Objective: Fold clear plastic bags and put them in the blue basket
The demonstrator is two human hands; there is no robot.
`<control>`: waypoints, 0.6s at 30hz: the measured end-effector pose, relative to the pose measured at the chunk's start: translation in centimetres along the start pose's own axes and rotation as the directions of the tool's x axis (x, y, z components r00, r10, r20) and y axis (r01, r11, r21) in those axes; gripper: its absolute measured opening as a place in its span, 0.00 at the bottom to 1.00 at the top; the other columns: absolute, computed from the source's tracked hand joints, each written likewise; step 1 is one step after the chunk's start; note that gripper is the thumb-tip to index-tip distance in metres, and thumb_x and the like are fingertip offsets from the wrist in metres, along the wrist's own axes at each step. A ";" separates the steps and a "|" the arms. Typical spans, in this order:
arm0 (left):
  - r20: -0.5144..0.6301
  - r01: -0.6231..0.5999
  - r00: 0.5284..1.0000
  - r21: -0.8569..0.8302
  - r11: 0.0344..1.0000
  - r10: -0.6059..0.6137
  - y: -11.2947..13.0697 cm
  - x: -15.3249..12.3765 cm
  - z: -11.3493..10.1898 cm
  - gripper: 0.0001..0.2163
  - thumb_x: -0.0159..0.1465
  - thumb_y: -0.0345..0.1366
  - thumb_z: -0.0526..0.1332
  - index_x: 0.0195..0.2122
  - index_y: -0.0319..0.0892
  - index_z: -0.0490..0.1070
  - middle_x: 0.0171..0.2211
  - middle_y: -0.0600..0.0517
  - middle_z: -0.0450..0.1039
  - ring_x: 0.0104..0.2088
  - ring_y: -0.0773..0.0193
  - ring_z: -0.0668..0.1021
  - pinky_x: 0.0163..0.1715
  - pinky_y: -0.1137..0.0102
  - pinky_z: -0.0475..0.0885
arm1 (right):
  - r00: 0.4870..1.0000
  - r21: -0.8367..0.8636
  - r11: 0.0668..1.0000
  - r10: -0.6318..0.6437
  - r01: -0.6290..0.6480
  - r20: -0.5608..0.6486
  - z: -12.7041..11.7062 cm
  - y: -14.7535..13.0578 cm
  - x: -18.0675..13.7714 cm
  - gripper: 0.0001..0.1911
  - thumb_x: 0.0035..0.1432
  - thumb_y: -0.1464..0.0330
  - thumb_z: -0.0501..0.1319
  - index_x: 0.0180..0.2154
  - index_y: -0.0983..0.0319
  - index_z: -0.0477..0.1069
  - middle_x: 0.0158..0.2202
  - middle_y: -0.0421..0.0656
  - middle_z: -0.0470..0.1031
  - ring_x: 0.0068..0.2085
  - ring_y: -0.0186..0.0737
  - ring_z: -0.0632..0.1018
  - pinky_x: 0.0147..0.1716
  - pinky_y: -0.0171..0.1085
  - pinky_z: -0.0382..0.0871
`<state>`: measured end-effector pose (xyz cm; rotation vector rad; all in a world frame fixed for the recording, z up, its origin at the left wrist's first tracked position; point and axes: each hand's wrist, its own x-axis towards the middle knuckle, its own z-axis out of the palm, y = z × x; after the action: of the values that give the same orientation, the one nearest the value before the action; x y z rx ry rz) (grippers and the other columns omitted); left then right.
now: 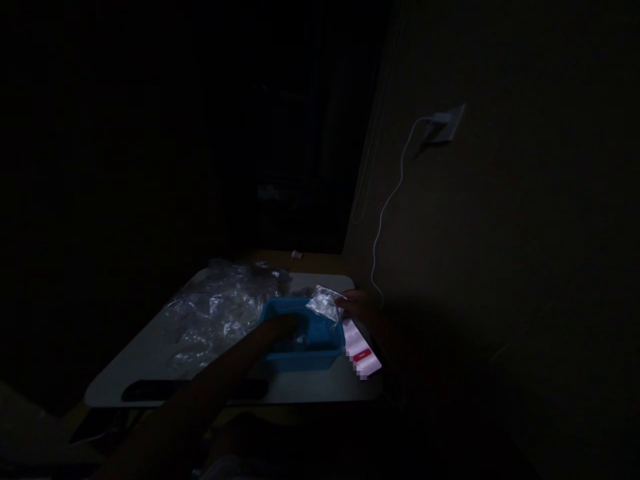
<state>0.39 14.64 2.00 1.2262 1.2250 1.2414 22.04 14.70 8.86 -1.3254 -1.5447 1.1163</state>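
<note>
My right hand (356, 304) pinches a small clear plastic bag (325, 303) by its right edge, above the right rim of a blue plastic basin (303, 361). Over the left side of the basin, my left hand (283, 325) reaches down inside; its fingers are too dark to make out. Something small and shiny (300, 340) lies in the basin near that hand, its kind unclear. A lit phone (364, 353) lies just right of the basin, below my right hand.
Crumpled clear plastic bags (220, 313) cover the left of the white table (310, 387). A white cable (384, 210) hangs from a wall socket (450, 125) at right. A small red-and-white item (297, 255) sits behind the table. The room is very dark.
</note>
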 end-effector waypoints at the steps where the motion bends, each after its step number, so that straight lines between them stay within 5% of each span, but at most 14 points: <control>1: 0.014 -0.005 1.000 0.062 0.998 0.004 0.9 0.7 -0.3 0.12 0.55 0.33 0.50 0.21 0.43 0.72 0.15 0.54 0.69 0.19 0.64 0.73 0.23 0.73 0.70 | 1.000 -0.004 1.000 -0.003 0.003 -0.011 0.0 -0.1 0.1 0.06 0.40 0.67 0.60 0.19 0.64 0.67 0.16 0.38 0.67 0.19 0.31 0.69 0.18 0.29 0.61; 8: -0.011 -0.099 0.994 0.325 0.940 0.109 7.3 4.6 -5.7 0.10 0.41 0.25 0.60 0.09 0.44 0.62 0.08 0.57 0.60 0.18 0.64 0.71 0.22 0.74 0.67 | 0.998 -0.051 0.999 -0.007 0.004 -0.056 -0.3 -1.7 0.3 0.07 0.42 0.67 0.59 0.19 0.64 0.67 0.15 0.37 0.66 0.19 0.31 0.68 0.19 0.30 0.61; 11: -0.098 -0.104 0.984 0.352 0.930 0.147 7.7 3.8 -9.0 0.06 0.40 0.25 0.60 0.17 0.42 0.67 0.11 0.56 0.64 0.18 0.63 0.71 0.20 0.72 0.66 | 0.999 -0.061 0.998 -0.012 0.010 -0.041 0.1 -2.0 0.4 0.06 0.42 0.68 0.59 0.19 0.65 0.67 0.16 0.37 0.66 0.18 0.30 0.68 0.18 0.30 0.61; 15: -0.200 -0.131 0.959 0.311 0.941 0.200 7.1 2.3 -11.6 0.14 0.42 0.29 0.60 0.33 0.41 0.69 0.19 0.54 0.70 0.18 0.65 0.72 0.17 0.71 0.67 | 0.999 -0.063 0.997 -0.048 0.048 0.005 1.3 -1.8 0.7 0.06 0.41 0.68 0.59 0.20 0.65 0.68 0.15 0.36 0.65 0.19 0.31 0.68 0.17 0.29 0.60; 18: -0.260 -0.206 0.929 0.228 0.952 0.263 7.2 1.6 -12.4 0.14 0.46 0.37 0.60 0.34 0.39 0.67 0.23 0.53 0.71 0.24 0.64 0.74 0.22 0.70 0.71 | 0.997 -0.080 0.994 -0.067 0.069 0.030 2.2 -1.7 1.1 0.06 0.41 0.68 0.59 0.19 0.65 0.68 0.15 0.36 0.65 0.18 0.30 0.67 0.18 0.28 0.60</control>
<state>-11.91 15.76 9.38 1.4046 1.4729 1.5470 19.35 15.44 9.82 -1.3049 -1.6584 1.0436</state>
